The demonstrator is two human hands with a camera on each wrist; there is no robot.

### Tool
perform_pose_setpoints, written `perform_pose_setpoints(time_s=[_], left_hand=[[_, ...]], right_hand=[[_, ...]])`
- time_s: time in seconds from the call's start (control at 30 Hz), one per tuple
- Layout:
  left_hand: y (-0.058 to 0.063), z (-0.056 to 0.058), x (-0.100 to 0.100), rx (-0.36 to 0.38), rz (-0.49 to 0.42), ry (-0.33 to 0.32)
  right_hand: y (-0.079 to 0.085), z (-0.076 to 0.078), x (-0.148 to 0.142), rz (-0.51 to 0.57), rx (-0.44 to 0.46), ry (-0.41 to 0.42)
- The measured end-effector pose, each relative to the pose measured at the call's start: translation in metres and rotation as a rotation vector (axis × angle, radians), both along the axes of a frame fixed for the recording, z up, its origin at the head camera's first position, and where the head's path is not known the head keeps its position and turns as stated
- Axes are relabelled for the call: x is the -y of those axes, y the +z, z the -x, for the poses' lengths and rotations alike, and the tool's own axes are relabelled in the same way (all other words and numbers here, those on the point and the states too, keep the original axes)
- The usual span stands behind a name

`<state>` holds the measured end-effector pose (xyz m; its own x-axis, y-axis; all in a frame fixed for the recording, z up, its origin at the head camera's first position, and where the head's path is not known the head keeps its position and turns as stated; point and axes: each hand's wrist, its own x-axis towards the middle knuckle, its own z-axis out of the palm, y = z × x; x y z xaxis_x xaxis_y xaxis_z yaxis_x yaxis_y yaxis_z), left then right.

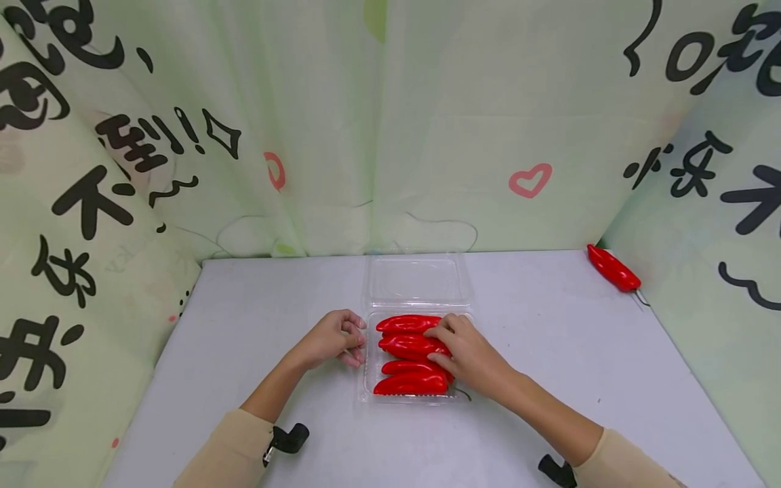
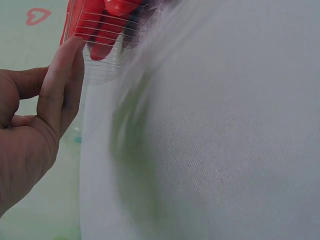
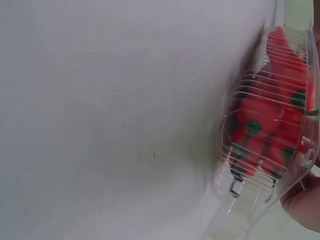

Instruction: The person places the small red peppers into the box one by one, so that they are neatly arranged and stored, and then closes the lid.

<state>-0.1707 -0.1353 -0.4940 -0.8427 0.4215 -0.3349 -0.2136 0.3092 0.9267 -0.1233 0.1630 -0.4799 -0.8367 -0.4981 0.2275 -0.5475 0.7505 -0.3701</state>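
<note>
A clear plastic clamshell box [image 1: 371, 386] lies with its lid folded back, holding several glossy red peppers [image 1: 410, 385]. My right hand [image 1: 472, 356] reaches over the box's right side, with thumb and fingers on either side of a red pepper [image 1: 407, 346] in the middle of the pile. In the right wrist view, green caps of peppers [image 3: 254, 127] show through the ribbed wall, and most of that hand is cut off by the frame edge. My left hand [image 1: 338, 339] stays at the box's left wall, fingers loosely bent. Its fingertips appear to touch the wall [image 2: 107, 65] in the left wrist view.
A single red pepper [image 1: 613, 269] lies at the table's far right corner. The open lid [image 1: 417, 281] extends toward the back curtain [image 1: 451, 135]. Printed curtains also flank the white table [image 1: 256, 298] left and right.
</note>
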Motion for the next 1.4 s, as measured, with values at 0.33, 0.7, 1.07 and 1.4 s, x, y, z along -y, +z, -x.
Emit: perform_pose_setpoints(time_s=[0.33,0.7,1.07,1.4], left_hand=[[0.000,0.001,-0.001,-0.001,-0.001,-0.004],[0.000,0.002,0.000,0.007,-0.009,0.002],[0.001,0.001,-0.002,0.008,0.003,0.003],[0.000,0.000,-0.002,0.003,0.003,0.000]], right_hand=[[-0.001,0.000,-0.002,0.002,0.000,-0.001],[0.002,0.000,-0.010,0.028,0.017,0.037],[0.008,0.006,-0.038,0.122,-0.043,0.035],[0.015,0.023,-0.082,0.135,-0.092,-0.118]])
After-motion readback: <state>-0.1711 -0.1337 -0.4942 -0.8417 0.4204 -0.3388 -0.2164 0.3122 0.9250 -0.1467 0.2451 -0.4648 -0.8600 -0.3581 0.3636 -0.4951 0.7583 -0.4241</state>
